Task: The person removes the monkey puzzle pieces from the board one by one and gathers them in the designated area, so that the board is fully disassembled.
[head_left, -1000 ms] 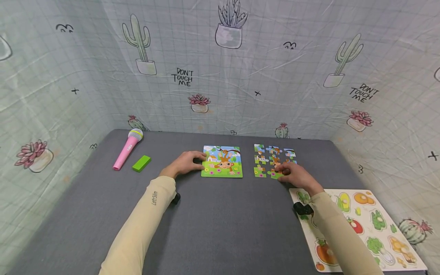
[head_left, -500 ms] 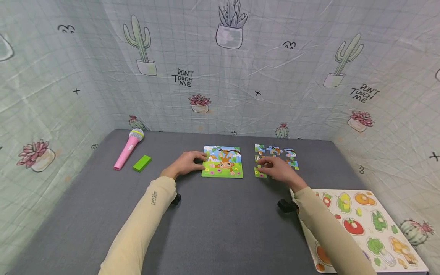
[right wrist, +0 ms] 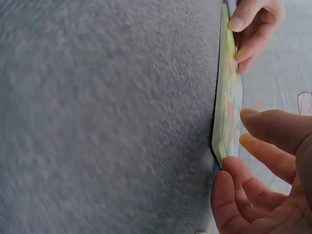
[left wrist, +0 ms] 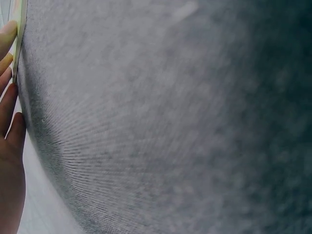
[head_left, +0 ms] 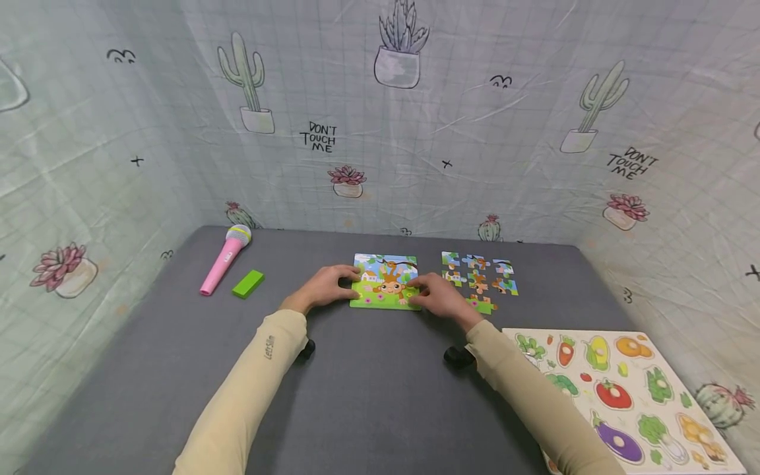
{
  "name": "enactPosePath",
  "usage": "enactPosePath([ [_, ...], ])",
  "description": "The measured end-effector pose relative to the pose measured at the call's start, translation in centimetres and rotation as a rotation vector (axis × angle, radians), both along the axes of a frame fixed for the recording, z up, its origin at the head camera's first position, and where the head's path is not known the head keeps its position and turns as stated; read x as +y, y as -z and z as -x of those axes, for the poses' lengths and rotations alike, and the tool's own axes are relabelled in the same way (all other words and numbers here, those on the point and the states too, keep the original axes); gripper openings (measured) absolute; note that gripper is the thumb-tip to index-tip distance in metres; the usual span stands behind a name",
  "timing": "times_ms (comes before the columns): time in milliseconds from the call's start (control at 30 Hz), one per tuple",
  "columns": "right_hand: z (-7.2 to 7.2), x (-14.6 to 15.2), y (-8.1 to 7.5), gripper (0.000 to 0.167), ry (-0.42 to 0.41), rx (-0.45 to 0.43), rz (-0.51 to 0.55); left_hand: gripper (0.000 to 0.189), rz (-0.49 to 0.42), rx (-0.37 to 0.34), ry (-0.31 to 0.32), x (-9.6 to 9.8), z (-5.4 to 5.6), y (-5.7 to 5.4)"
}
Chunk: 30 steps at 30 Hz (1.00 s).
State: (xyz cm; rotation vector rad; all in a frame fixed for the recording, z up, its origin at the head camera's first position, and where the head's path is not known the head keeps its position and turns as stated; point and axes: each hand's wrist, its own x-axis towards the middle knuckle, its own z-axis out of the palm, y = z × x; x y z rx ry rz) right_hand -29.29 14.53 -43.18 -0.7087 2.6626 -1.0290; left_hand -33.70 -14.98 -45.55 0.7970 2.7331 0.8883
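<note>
A flat square monkey jigsaw puzzle [head_left: 386,282] lies on the grey table, its picture facing up. My left hand [head_left: 320,287] holds its left edge, thumb toward the near side; in the left wrist view the fingers [left wrist: 9,105] meet the thin edge. At the opposite edge is my right hand [head_left: 442,297], thumb and index apart. In the right wrist view, the right fingertips [right wrist: 229,165] touch the puzzle's corner, and I see nothing pinched. Several loose jigsaw pieces [head_left: 477,282] lie just right of that hand, which partly hides the lower ones.
A vegetable peg board [head_left: 623,396] sits at the front right, partly under the right forearm. At the left are a pink toy microphone [head_left: 224,260] and a green block [head_left: 248,284]. Patterned cloth [head_left: 445,119] walls rise behind the table.
My right hand has moved left from the loose jigsaw pieces to the right edge of the monkey puzzle. The left hand has stayed at the left edge.
</note>
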Motion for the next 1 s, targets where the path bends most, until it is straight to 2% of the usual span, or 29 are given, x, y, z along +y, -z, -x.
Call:
enactPosePath([
  [167,0.0,-0.3,0.3,0.035,0.001,0.03,-0.025,0.044,0.0,0.001,0.0,-0.1,0.0,0.0],
  [367,0.1,-0.7,0.4,0.035,0.001,0.006,-0.055,0.044,0.009,0.011,0.015,-0.1,0.1,0.0],
  [600,0.3,-0.9,0.3,0.035,-0.02,0.018,-0.066,0.043,0.014,0.009,0.021,0.0,0.1,-0.1],
  [833,-0.1,-1.2,0.2,0.037,0.026,0.006,-0.113,0.043,0.009,0.014,0.025,-0.2,0.2,-0.1],
  [1000,-0.2,-1.2,0.1,0.036,0.03,0.003,-0.101,0.043,0.007,0.01,0.024,-0.2,0.3,0.0],
])
